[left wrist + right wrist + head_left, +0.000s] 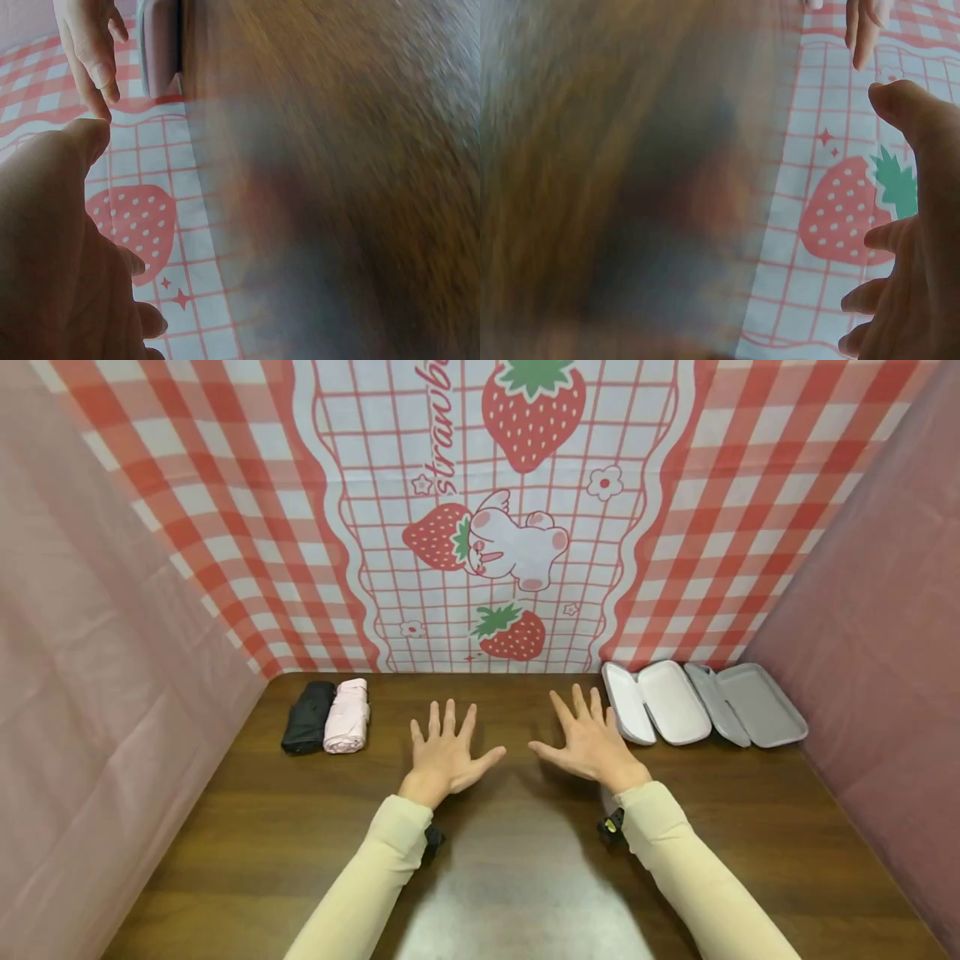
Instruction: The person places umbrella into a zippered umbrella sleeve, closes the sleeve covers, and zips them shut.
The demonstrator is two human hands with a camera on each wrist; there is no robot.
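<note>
A black cloth bundle and a pink cloth roll lie at the far left of a brown wood-grain table; an open white case and open gray case sit far right.

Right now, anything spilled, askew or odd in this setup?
Nothing looks spilled or damaged. The black bundle and pink roll lie side by side; the white case and grey case lie open on the table. One oddity: on the backdrop, the lettering and cartoon animal are printed sideways.
</note>
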